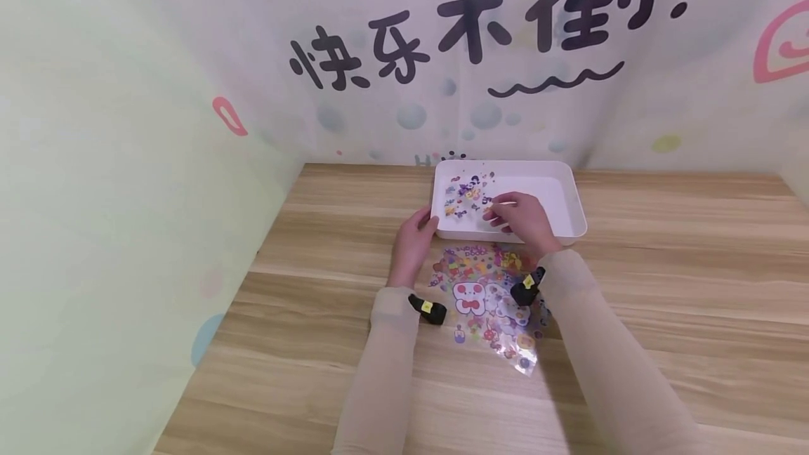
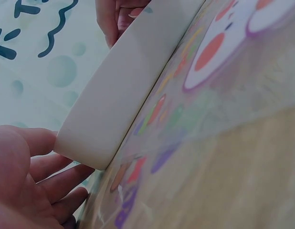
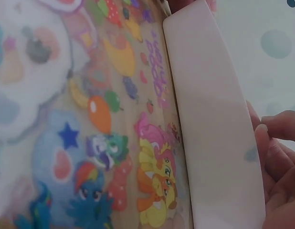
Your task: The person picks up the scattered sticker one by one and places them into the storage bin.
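Observation:
A white tray stands on the wooden table, with many small colourful stickers scattered over its left part. My left hand holds the tray's near left corner; in the left wrist view the thumb is at the rim and the fingers spread by the outer wall. Over the middle of the tray, my right hand has thumb and forefinger together. It pinches what looks like a small sticker, an orange bit showing at the fingertips. The near wall of the tray hides part of this hand in the right wrist view.
In front of the tray lies a clear plastic sheet with colourful cartoon figures, partly under my right wrist. Both wrists wear black camera mounts. A printed cloth hangs behind the table, right beyond the tray.

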A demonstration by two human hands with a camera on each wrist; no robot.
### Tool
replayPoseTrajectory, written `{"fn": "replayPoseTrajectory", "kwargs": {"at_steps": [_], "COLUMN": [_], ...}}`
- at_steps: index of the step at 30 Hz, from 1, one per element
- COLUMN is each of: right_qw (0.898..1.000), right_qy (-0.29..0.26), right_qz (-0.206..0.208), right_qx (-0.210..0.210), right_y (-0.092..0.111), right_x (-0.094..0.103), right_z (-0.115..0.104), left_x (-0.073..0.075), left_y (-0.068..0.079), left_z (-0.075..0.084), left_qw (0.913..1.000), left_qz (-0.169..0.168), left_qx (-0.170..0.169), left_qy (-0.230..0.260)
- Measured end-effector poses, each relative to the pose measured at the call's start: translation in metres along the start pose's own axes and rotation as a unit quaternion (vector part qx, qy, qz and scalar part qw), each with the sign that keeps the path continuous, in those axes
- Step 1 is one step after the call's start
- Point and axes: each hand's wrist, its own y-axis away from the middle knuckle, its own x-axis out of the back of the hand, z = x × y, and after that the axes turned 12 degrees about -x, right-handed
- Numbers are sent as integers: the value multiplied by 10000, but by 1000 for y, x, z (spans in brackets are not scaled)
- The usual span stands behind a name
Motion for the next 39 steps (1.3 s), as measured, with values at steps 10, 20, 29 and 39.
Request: {"fn": "replayPoseTrajectory", "kwargs": {"at_steps": [10,20,29,39], "right_qw": [9998,9982,9933,9869], "right_qy": [191,507,1114,1580], "right_qz": [19,27,105,209], "right_qx": [-67,-309,-275,-246], "right_y": [4,5,3,3], "right_x": [-2,-5,-6,-8], "right_z": [-3,-4,-6,-6], "left_x": [-1,0,0,-1], "left_y": [1,1,1,0], "left_z": [1,1,0,-3], "left_qw": [10000,10000,10000,10000], "left_qz": [-29,-47,-16,11], "left_qx": [20,-42,-26,-64], "left_qy": [12,-20,12,2]}}
